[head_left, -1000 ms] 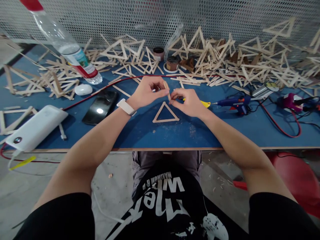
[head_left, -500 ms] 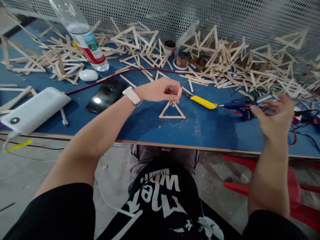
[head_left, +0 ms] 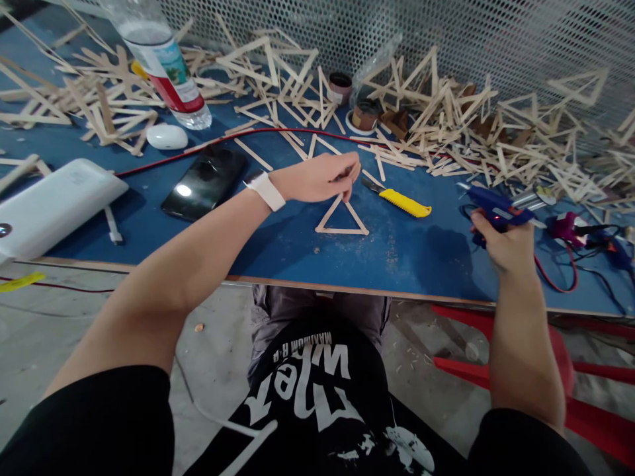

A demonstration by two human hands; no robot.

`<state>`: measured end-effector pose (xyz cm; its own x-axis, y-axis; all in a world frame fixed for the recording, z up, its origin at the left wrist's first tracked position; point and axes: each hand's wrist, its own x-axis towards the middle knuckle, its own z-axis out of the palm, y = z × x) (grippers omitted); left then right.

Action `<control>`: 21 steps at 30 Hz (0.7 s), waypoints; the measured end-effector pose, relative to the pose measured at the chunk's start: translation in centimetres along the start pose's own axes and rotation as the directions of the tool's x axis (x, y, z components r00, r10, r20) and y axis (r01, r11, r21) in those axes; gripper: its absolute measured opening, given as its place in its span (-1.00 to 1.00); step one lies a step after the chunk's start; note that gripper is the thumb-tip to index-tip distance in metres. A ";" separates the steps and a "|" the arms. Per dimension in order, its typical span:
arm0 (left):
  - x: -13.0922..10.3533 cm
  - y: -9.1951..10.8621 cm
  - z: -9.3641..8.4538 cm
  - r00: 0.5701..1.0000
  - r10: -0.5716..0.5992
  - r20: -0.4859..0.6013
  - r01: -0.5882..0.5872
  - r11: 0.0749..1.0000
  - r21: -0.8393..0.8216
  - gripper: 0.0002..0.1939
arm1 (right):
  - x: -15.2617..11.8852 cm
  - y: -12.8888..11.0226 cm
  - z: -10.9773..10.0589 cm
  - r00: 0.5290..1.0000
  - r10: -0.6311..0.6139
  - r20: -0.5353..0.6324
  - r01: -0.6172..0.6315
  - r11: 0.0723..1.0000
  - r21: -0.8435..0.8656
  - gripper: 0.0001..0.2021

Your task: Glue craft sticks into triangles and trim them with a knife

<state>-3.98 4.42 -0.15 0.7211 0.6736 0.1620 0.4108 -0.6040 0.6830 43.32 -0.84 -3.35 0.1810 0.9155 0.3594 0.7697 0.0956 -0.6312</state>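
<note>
My left hand (head_left: pixel 342 177) is pinched just above the top corner of a small triangle of wooden craft sticks (head_left: pixel 342 231) lying flat on the blue table. A craft stick showed between these fingers a moment earlier; now the fingers mostly hide it. My right hand (head_left: pixel 506 241) is wrapped round the handle of a blue hot glue gun (head_left: pixel 501 206), whose nozzle points left. Between the two hands lies a yellow utility knife (head_left: pixel 404 202), its blade end towards my left hand.
Heaps of craft sticks (head_left: pixel 446 132) line the back by a perforated metal screen (head_left: pixel 446 33). On the left are a plastic bottle (head_left: pixel 171 73), a black phone (head_left: pixel 203 182), a white case (head_left: pixel 167 137) and a white power bank (head_left: pixel 64 205). A red cable (head_left: pixel 258 130) crosses the table.
My right hand has closed round the glue gun's handle, and the gun is now tilted and farther right. My left hand stays over the triangle, with its fingers slightly turned.
</note>
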 end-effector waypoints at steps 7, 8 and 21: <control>-0.2 0.4 1.1 0.999 0.002 0.048 -0.018 0.944 0.330 -0.70 | -3.2 -3.7 2.5 0.999 -0.015 0.044 0.002 0.955 0.296 -0.55; -0.1 0.4 1.3 0.998 0.017 0.063 -0.038 0.937 0.348 -0.65 | -3.3 -4.2 2.9 0.997 -0.027 0.074 0.004 0.956 0.294 -0.55; 0.4 -0.1 2.3 0.992 0.048 0.112 -0.086 0.931 0.354 -0.90 | 1.6 -6.4 7.8 0.919 -0.270 0.289 0.205 0.950 0.236 -0.42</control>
<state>-2.45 3.73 -1.76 0.7982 0.5915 0.1140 0.5184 -0.7709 0.3701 33.85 3.05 -4.11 -0.2180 0.9281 0.3017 0.6242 0.3703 -0.6880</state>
